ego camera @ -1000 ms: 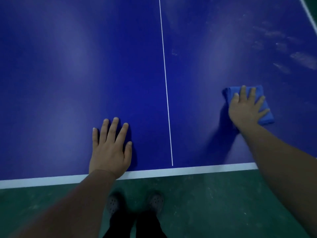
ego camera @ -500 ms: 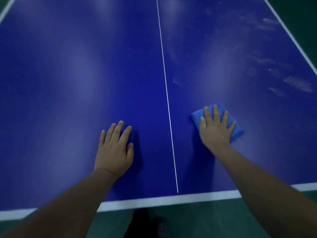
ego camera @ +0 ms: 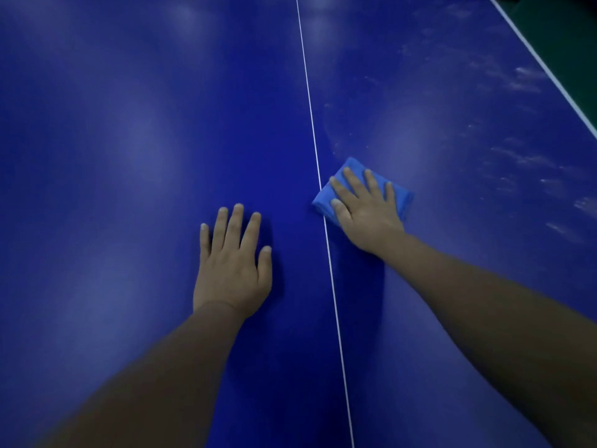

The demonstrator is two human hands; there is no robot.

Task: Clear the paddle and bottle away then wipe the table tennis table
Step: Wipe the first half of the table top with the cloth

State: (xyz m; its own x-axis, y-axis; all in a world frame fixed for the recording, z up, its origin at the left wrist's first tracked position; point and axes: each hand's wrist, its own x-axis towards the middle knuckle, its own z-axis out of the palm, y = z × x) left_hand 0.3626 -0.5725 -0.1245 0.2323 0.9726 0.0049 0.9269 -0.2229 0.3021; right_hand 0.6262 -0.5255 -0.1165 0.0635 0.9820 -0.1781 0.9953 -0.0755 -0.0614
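We look down on the dark blue table tennis table (ego camera: 113, 156), and we go from the left side to the right. Our left hand (ego camera: 231, 266) lies flat on the table surface, palm down, a little to the left of the thin white centre line (ego camera: 315, 156). Its fingers (ego camera: 233, 229) are straight and a little spread, the thumb points toward the line, and the hand holds nothing; it only rests on the blue top. Just on the other side of the line, our right hand (ego camera: 366, 211) presses a folded blue cloth (ego camera: 402, 198) against the table. The fingers (ego camera: 353, 182) of this hand are also stretched out and slightly apart, flat on top of the cloth, not curled around it. The left corner of the cloth touches the centre line, and the rest of the cloth lies on the right half of the table. Further to the right, the surface carries pale dusty smears (ego camera: 523, 82), up to the white side line (ego camera: 549, 69) at the edge, with green floor (ego camera: 568, 30) beyond it. We can read no writing or brand on the table or on the cloth.
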